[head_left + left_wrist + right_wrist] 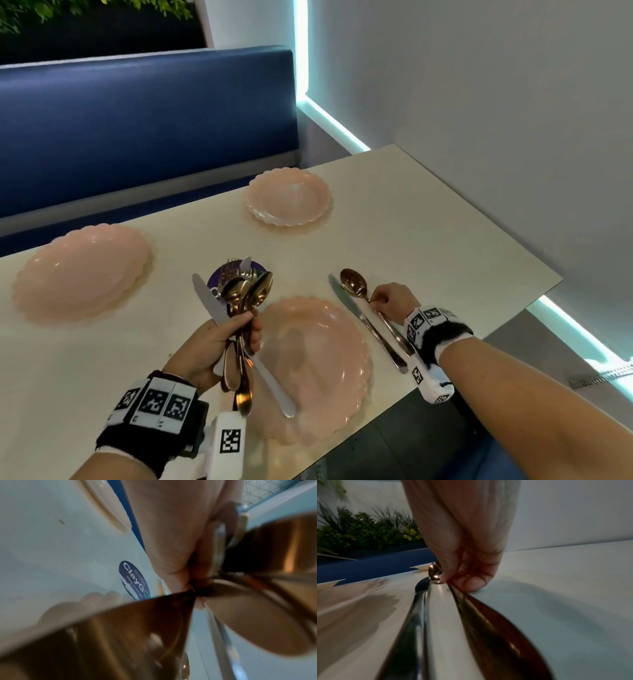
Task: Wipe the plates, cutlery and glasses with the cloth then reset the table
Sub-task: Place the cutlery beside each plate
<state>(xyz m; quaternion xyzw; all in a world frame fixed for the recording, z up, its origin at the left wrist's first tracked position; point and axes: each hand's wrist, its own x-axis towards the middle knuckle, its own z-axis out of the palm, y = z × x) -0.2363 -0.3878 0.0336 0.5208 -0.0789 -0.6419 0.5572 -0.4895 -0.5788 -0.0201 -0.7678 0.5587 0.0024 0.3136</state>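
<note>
Gripping a fanned cutlery bundle (239,308) above the near plate (318,370), the left hand (212,346) risks dropping pieces while the right hand (390,301) pinches the spoon (356,286) lying on the worktop (428,240) beside the knife (359,315).

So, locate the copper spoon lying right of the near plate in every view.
Head: copper spoon, right of centre, beside the table knife.
Left wrist: not in view.
Right wrist: copper spoon, centre, bowl far, handle near.
Shared landmark: the table knife alongside it.
</note>
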